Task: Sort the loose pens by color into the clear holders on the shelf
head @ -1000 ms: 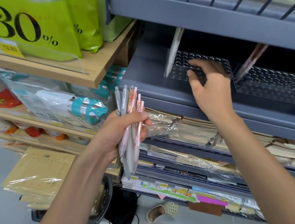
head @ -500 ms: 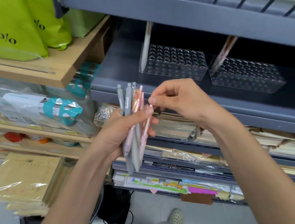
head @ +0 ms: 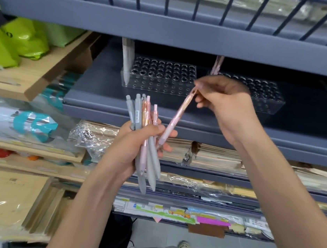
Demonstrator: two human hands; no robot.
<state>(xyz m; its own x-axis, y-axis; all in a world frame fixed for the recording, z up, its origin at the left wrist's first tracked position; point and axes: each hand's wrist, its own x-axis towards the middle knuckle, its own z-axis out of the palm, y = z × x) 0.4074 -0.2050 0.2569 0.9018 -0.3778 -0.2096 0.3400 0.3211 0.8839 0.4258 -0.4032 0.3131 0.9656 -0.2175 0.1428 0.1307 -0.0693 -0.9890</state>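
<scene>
Before clear holders (head: 158, 86), left hand (head: 133, 147) grips slim pens (head: 137, 114), right hand (head: 228, 104) pinches pink pen (head: 176, 117)

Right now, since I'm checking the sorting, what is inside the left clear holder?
In the left clear holder, one grey pen stands at the left end; the other holes look empty. Its top is hidden behind the upper shelf.

Bright even indoor light, glare on plastic wrap (head: 88, 135), motion blur, wide-angle bending at edges
</scene>
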